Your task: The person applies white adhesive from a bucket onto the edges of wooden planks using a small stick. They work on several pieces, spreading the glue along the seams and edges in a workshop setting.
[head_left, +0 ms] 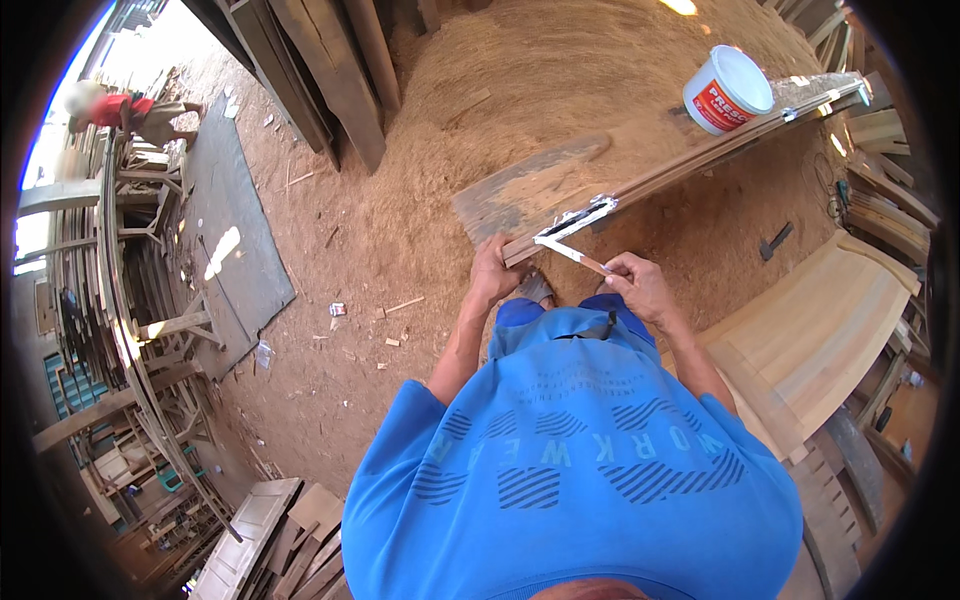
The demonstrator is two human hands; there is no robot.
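My left hand point(490, 272) is closed round the near end of a long wooden beam point(680, 180), which slants away to the upper right. Close to that end, white paste point(603, 206) rims a dark, narrow slot in the wood. In my right hand point(643, 288) is a thin wooden stick point(592, 265), pinched between the fingers. White paste coats its far half, and the tip touches the beam at the slot's near end. A white bucket point(742, 82) with a red label stands beside the beam's far part.
A flat board point(530, 185) lies on the sawdust-covered ground beyond the beam. Wide pale panels point(800, 340) rest at the right, near a dark tool point(775, 241). Tall planks point(330, 80) lean at the top. Far left, a person point(130, 113) bends by stacked timber.
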